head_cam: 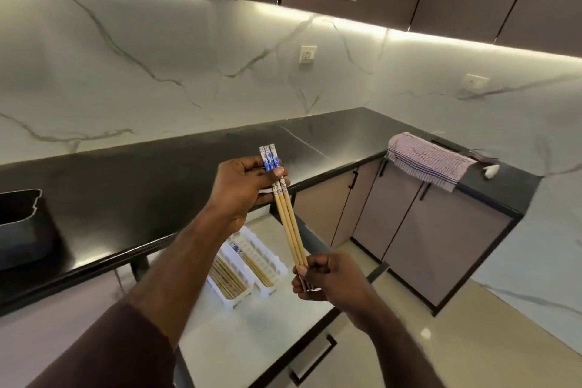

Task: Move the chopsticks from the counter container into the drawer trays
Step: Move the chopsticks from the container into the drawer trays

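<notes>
I see the black counter (pixel 151 186) with the open drawer (pixel 252 331) below it, two white trays (pixel 252 264) inside already holding chopsticks. Above them I hold a small bundle of chopsticks (pixel 288 217) in the air: my left hand (pixel 244 187) grips the blue-patterned tops, my right hand (pixel 330 277) pinches the narrow tips. If either grip loosens, I reckon a stick slides out and misses the trays.

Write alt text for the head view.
Both hands hold a bundle of chopsticks above an open drawer: left hand grips the blue-patterned tops, right hand pinches the tips. Two white trays below hold more chopsticks.
</notes>
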The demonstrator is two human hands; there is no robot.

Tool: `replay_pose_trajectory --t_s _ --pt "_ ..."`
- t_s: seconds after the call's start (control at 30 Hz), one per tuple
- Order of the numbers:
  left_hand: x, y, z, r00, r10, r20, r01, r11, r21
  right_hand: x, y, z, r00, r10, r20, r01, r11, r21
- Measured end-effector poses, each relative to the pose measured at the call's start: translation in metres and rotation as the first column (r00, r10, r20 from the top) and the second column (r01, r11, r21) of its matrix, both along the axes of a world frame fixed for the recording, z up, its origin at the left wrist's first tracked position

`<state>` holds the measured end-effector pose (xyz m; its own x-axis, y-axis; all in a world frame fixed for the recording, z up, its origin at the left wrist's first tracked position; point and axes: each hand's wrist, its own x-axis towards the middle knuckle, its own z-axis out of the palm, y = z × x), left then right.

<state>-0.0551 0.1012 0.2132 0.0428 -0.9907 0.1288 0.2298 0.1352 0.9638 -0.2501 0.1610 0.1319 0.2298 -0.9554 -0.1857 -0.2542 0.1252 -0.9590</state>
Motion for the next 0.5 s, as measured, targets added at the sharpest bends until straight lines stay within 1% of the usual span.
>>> replay_pose_trajectory --t_s 0.1,0.23,0.37,0.43,0.5 --pt "-0.014 -0.022 -0.021 1.0 0.021 0.023 -0.022 0.999 0.04 -0.014 -0.019 -0.014 0.999 -0.002 -0.048 0.003 1.0 0.028" --pt "-0.023 -0.059 -0.053 0.999 0.053 0.014 -0.054 0.991 0.119 -0.026 -0.059 -0.034 0.994 0.009 -0.113 0.003 0.995 0.101" --pt "-0.027 -0.104 -0.093 0.997 0.072 -0.014 -0.067 0.971 0.23 -0.035 -0.108 -0.061 0.988 0.035 -0.153 0.001 0.975 0.224" --pt "-0.026 -0.126 -0.117 0.997 0.078 -0.026 -0.066 0.951 0.302 -0.036 -0.132 -0.077 0.985 0.058 -0.163 -0.004 0.95 0.313" --pt "-0.024 -0.145 -0.142 0.996 0.088 -0.016 -0.076 0.931 0.358 -0.034 -0.151 -0.092 0.98 0.08 -0.181 -0.008 0.93 0.367"
